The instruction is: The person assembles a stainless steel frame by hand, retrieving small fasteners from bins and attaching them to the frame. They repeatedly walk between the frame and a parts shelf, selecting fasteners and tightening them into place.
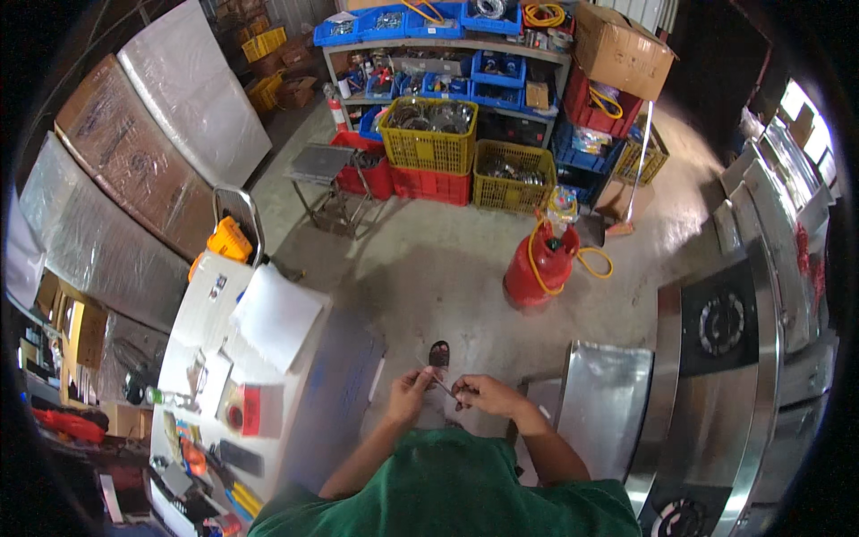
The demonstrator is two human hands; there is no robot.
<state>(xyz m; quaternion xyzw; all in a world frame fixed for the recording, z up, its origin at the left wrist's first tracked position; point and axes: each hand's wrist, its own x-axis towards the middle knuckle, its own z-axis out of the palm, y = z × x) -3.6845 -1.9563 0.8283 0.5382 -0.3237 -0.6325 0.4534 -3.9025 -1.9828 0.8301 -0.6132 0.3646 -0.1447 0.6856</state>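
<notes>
Both of my hands are in front of my green shirt, close together above the floor. A thin, rod-like piece (442, 387) runs between them; it is too small to name its kind. My left hand (408, 397) pinches its upper left end between thumb and fingers. At the other end, the fingers of my right hand (486, 395) are closed, with a small dark bit showing at their tips. A dark sandal (438, 354) on my foot shows just beyond my hands.
To the left stands a white table (192, 304) with papers, tape and tools. A red gas cylinder (540, 268) with a yellow hose is ahead right. A steel panel (607, 403) and a gas stove (716, 358) lie right. Yellow crates (428, 148) and shelving stand at the back.
</notes>
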